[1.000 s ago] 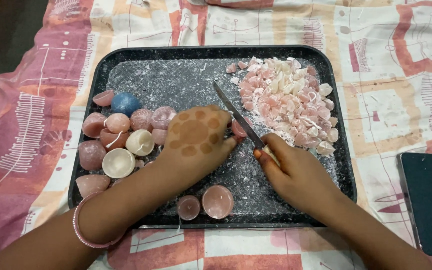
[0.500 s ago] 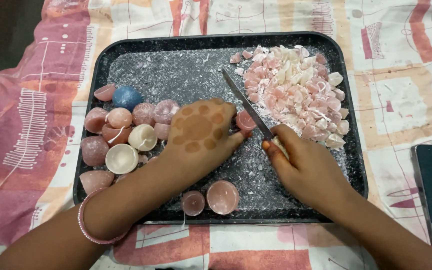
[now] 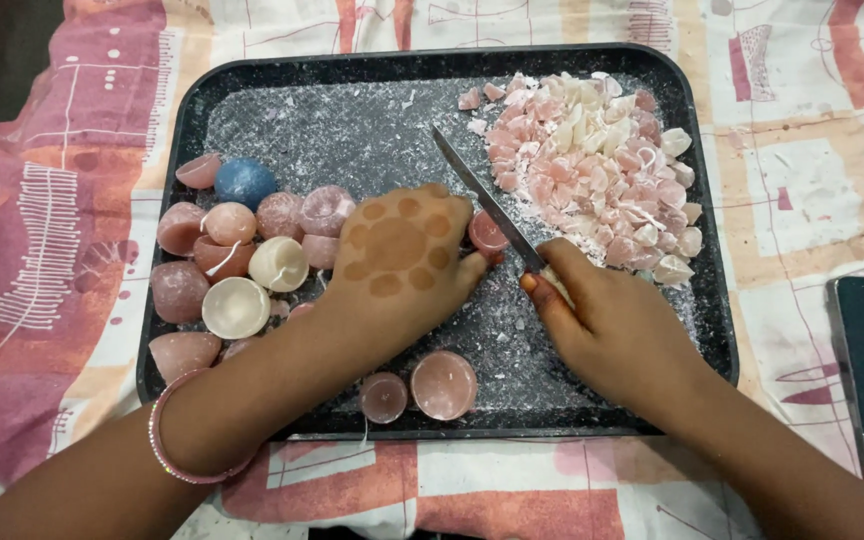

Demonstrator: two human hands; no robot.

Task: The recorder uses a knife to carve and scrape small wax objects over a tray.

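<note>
A patterned pink and cream cloth [image 3: 832, 130] covers the surface, and a black tray [image 3: 252, 90] sits on it. The left hand [image 3: 402, 260] lies flat near the tray's middle, fingertips pinning a small pink candle [image 3: 485, 230]. The right hand [image 3: 617, 325] is closed around a knife [image 3: 482, 195], its blade angled beside that candle. Chopped wax pieces [image 3: 592, 165] heap toward the tray's far right corner; whole candles [image 3: 242, 260] crowd its left edge.
</note>
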